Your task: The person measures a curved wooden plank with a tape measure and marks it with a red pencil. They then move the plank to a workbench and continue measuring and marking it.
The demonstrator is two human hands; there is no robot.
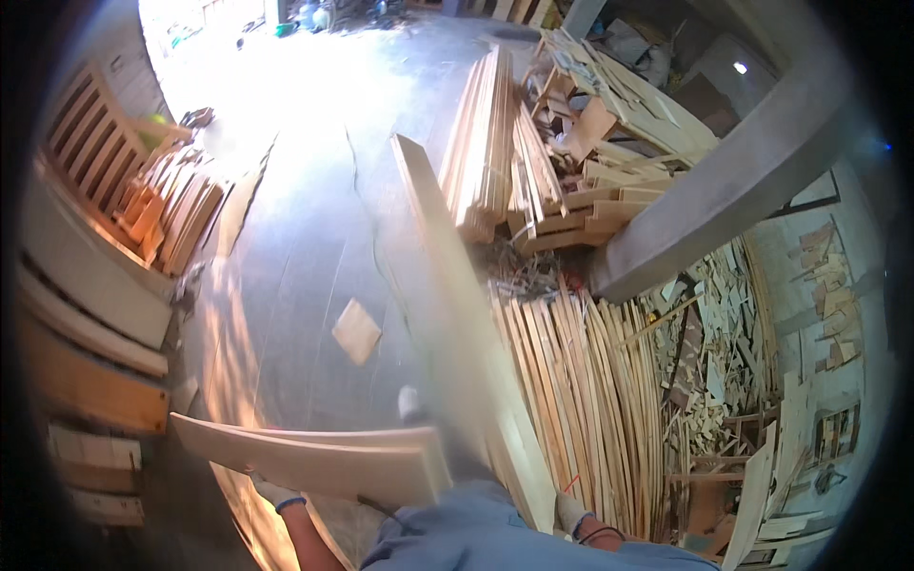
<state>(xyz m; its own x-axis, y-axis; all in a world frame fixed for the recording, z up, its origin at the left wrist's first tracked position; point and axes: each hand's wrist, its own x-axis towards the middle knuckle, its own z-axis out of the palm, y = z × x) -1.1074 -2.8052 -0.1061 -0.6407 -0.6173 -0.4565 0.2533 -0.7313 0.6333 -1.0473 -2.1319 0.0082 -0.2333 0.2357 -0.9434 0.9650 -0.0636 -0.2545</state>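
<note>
My left hand (276, 493), in a pale glove with a blue cuff, grips two wide wooden boards (314, 459) from below. The boards lie together and stretch across the front of my body, tilted, their right ends near my waist. My right hand (571, 514), gloved as well, is closed at the near end of a long wooden plank (466, 305). That plank runs forward and a little left, partly blurred; its far end stands out over the floor. The fingers of both hands are partly hidden by the wood.
Thin wooden strips (590, 400) lie in a row on the right. Beyond them rise a plank stack (481, 143), scrap wood (724, 333) and a concrete pillar (733, 200). A square wood piece (357, 331) and a cable (367, 219) lie on the floor. Boards (95, 276) line the left.
</note>
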